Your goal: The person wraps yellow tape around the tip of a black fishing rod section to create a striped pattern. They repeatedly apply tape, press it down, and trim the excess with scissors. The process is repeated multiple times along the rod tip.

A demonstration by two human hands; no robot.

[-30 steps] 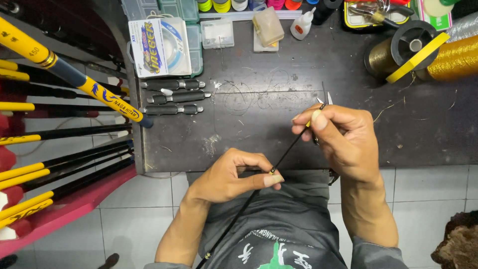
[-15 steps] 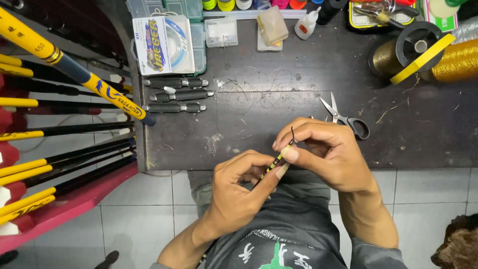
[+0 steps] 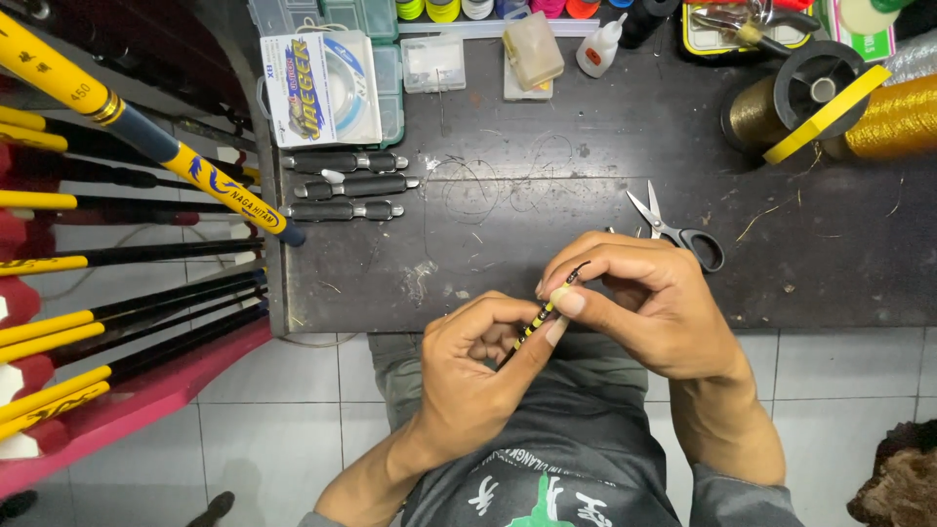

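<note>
A thin black rod tip with yellow bands (image 3: pixel 540 317) is pinched between both my hands over my lap, at the front edge of the dark worktable (image 3: pixel 586 176). My left hand (image 3: pixel 478 376) grips the lower part of it, thumb pressed against the banded section. My right hand (image 3: pixel 649 303) pinches the upper end with thumb and fingers. Small scissors with black handles (image 3: pixel 678 229) lie on the table just beyond my right hand.
Three black rod handles (image 3: pixel 346 185) lie side by side at the table's left. A fishing-line packet (image 3: pixel 317 88), small plastic boxes, a glue bottle (image 3: pixel 597 49) and gold thread spools (image 3: pixel 878 112) sit along the back. Yellow-and-black rods (image 3: pixel 127 254) are racked on the left.
The scissors went from my right hand onto the table. Both hands have closed in together on the banded tip, and my left hand has slid up the rod toward the right one.
</note>
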